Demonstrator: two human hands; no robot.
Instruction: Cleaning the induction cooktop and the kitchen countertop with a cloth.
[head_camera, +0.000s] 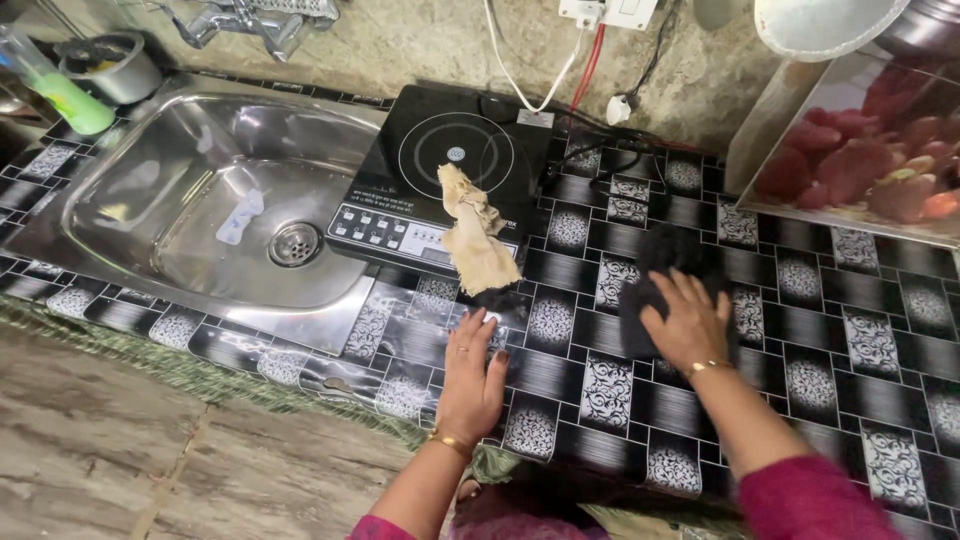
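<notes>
Black cloth (655, 290) lies on the black-and-white tiled counter (850, 340), pressed flat under the right hand (690, 325), whose fingers are spread open on top rather than closed around it. To the far left sits a steel sink (200, 200), then a black induction cooktop (450, 170) with a beige rag (473, 235) draped over its front edge. The left hand (472, 380) rests palm-down on the counter, open and apparently holding nothing.
</notes>
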